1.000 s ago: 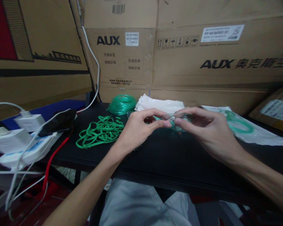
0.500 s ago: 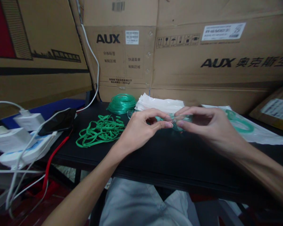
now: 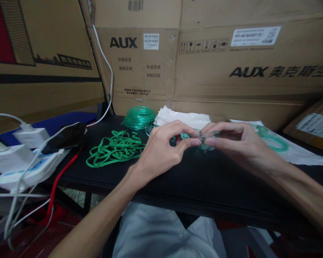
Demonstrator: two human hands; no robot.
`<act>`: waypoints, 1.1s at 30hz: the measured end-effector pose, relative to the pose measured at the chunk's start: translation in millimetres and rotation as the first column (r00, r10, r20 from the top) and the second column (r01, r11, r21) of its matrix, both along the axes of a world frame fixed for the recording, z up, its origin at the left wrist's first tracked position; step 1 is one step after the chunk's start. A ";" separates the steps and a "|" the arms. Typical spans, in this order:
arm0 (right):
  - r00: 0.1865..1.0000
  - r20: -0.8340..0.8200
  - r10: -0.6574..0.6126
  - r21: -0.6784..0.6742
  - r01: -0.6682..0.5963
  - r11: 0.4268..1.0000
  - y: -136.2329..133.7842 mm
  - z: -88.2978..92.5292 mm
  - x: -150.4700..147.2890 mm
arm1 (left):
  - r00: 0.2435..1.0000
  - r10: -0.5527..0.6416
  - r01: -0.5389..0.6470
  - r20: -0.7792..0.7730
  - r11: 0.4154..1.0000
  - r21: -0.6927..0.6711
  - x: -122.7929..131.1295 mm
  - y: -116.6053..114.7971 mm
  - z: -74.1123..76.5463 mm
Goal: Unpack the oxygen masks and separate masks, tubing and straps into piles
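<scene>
My left hand and my right hand meet above the black table. Both pinch a thin clear plastic piece, thumb against index finger on each side, fingertips almost touching. Its full shape is hidden behind my fingers. Green-tinted clear plastic lies just behind and below the hands, mostly covered by them. To the left of my left hand is a loose tangle of flat green strap. Behind that sits a coil of green clear tubing.
White packets lie behind my hands. At the right is a clear-and-white bag with green tubing in it. Cardboard boxes stand along the back. A power strip, white cables and a dark phone occupy the left.
My left hand has shifted slightly right, its fingertips now closer to those of my right hand. The right hand keeps its pinch in nearly the same spot.
</scene>
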State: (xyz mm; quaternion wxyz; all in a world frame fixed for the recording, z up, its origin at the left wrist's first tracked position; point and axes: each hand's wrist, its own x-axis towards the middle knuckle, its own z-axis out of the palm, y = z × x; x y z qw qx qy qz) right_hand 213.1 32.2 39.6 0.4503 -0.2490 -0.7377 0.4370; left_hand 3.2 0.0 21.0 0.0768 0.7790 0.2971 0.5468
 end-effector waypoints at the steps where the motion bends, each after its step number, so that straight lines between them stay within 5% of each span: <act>1: 1.000 0.004 0.007 0.015 -0.007 1.000 0.1 0.0 0.6 | 1.000 -0.004 0.005 -0.014 0.998 0.060 0.1 -0.5 -0.2; 7: 0.995 0.072 0.072 0.238 -0.087 0.967 -2.2 4.0 1.6 | 0.989 0.099 -0.061 -0.113 0.952 0.300 -2.6 -4.9 0.0; 13: 0.995 0.097 0.007 0.299 -0.036 0.954 -1.8 3.7 2.1 | 0.950 0.228 -0.131 -0.213 0.911 0.391 -5.2 -5.3 -0.5; 24: 0.988 -0.006 0.157 0.205 -0.152 0.967 3.6 -0.5 8.7 | 0.984 -0.036 0.103 -0.176 0.916 0.387 -15.1 3.6 4.9; 33: 0.990 0.073 0.117 0.292 -0.133 0.947 -3.5 5.0 -0.4 | 0.961 0.091 0.041 -0.261 0.887 0.459 -16.3 -5.3 9.7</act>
